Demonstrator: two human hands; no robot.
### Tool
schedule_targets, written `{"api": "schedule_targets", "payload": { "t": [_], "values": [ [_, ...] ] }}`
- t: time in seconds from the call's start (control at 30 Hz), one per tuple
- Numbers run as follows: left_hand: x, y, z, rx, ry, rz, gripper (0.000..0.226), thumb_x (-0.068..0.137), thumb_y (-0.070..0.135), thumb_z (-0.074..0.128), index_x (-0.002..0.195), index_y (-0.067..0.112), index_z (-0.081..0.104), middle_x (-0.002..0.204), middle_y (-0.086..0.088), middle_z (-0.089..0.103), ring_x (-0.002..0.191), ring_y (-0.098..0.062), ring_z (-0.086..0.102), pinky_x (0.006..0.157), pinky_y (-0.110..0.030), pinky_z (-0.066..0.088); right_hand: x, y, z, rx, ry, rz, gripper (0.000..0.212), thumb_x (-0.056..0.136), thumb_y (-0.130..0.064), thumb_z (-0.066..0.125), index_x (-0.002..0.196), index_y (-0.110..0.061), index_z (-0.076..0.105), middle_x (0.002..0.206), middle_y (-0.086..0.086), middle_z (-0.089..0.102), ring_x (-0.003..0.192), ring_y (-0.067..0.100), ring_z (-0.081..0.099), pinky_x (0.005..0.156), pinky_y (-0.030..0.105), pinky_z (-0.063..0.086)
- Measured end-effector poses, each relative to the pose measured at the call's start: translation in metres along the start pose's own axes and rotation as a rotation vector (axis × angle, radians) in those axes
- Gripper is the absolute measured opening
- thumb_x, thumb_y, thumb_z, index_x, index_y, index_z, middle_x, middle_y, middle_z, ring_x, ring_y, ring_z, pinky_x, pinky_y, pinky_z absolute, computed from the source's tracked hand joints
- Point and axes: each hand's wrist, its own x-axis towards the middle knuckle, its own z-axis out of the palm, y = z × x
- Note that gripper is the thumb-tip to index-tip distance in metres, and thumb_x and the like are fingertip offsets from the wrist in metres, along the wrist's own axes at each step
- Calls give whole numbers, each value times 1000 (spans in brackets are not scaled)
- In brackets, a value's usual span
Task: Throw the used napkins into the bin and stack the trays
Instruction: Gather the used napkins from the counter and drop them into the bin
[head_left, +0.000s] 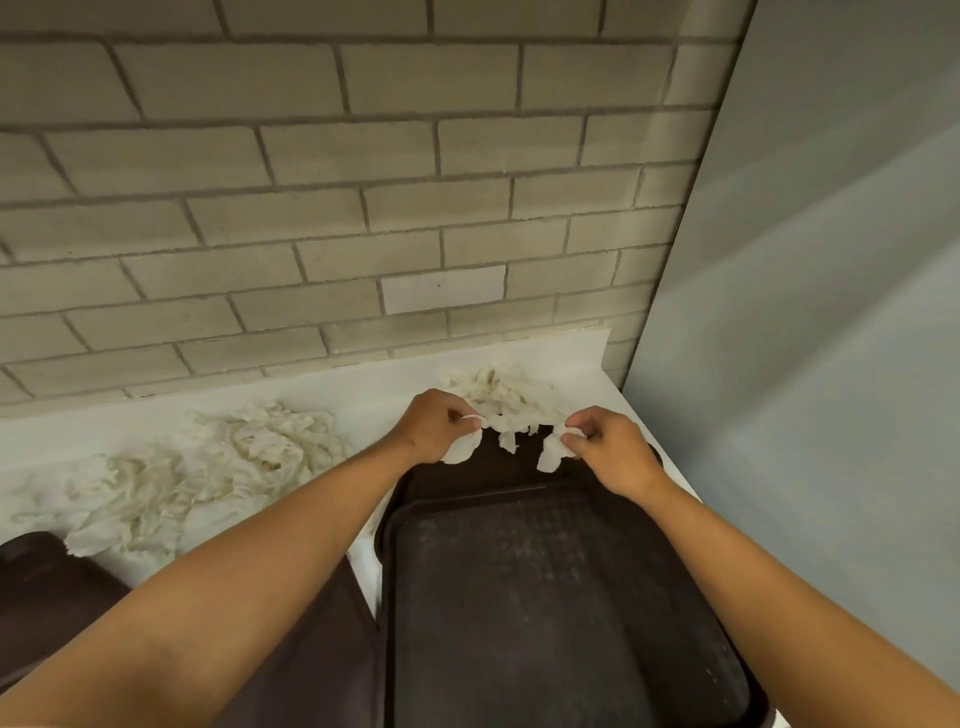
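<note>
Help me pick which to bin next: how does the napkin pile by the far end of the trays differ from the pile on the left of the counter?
The far napkin pile is smaller and compact; the left napkin pile sprawls wide. Both hands, left hand and right hand, pinch pieces of the far pile over the top tray; the left pile lies untouched. Both are crumpled, off-white, and on the white counter.

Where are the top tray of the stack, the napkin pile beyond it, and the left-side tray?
Top tray (545, 597): head view, on its bare textured floor.
Napkin pile (506, 397): head view, on the crumpled middle, past the fingers.
Left-side tray (47, 587): head view, on its dark surface near the corner.
</note>
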Motion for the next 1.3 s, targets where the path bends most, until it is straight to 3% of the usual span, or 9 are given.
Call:
{"api": "schedule_targets", "payload": {
  "t": [0.2, 0.3, 0.4, 0.6, 0.77, 0.9, 1.07, 1.2, 1.3],
  "values": [
    [-41, 20, -17, -119, 3, 61, 15, 95, 26, 68, 98, 15, 77, 100, 12, 68, 95, -8, 64, 83, -21, 49, -46, -20, -14, 114, 45, 7, 15, 89, -28, 75, 100, -27, 64, 95, -2, 71, 81, 19, 71, 74, 27, 54],
    [-61, 26, -15, -126, 21, 94, 12, 94, 26, 69, 100, 22, 79, 90, 13, 66, 83, -2, 60, 76, -16, 45, -73, -28, -21, 144, 47, -14, 11, 89, -28, 75, 93, -28, 65, 90, -2, 73, 79, 21, 72, 77, 34, 58],
    [-84, 38, -7, -161, 42, 145, 9, 92, 24, 71, 96, 23, 79, 77, -1, 61, 67, -4, 49, 69, -16, 42, -104, -33, -29, 182, 50, -32, 9, 91, -26, 74, 94, -27, 66, 90, -2, 72, 79, 20, 72, 78, 35, 59],
    [-131, 72, 27, -290, -43, 195, 8, 90, 23, 74, 92, 30, 78, 80, -3, 68, 64, -4, 49, 64, -20, 46, -165, -29, -60, 253, 65, -55, 8, 91, -26, 74, 93, -29, 68, 87, -3, 71, 81, 21, 69, 76, 29, 57],
    [-170, 102, 80, -289, -159, 184, 8, 91, 24, 72, 90, 30, 78, 74, 3, 67, 62, -9, 52, 63, -27, 49, -217, 9, -77, 314, 51, -36, 10, 90, -21, 74, 91, -28, 68, 84, -10, 70, 80, 13, 67, 77, 25, 56],
    [-204, 134, 134, -283, -203, 132, 10, 93, 24, 69, 90, 30, 77, 69, 12, 64, 56, -2, 49, 60, -16, 43, -260, 55, -99, 394, 69, 13, 16, 89, -13, 75, 89, -26, 67, 76, -16, 66, 73, 7, 61, 72, 20, 51],
    [-248, 164, 208, -360, -256, 51, 10, 95, 21, 67, 93, 22, 77, 58, 19, 56, 50, -2, 40, 55, -16, 38, -313, 114, -135, 417, 33, 100, 12, 90, -17, 75, 91, -27, 69, 86, -4, 71, 78, 13, 65, 72, 22, 53],
    [-274, 166, 269, -374, -302, 6, 8, 93, 24, 69, 92, 26, 77, 69, 18, 63, 58, -5, 47, 59, -23, 44, -352, 155, -150, 369, 3, 167, 7, 91, -18, 73, 92, -24, 69, 85, -5, 72, 79, 14, 67, 71, 21, 53],
    [-288, 159, 311, -351, -362, -50, 9, 93, 21, 68, 93, 23, 77, 69, 20, 61, 56, 1, 46, 58, -15, 40, -375, 192, -144, 371, 0, 249, 10, 92, -19, 73, 89, -28, 68, 85, -4, 71, 79, 16, 67, 72, 23, 54]
  ]
}}
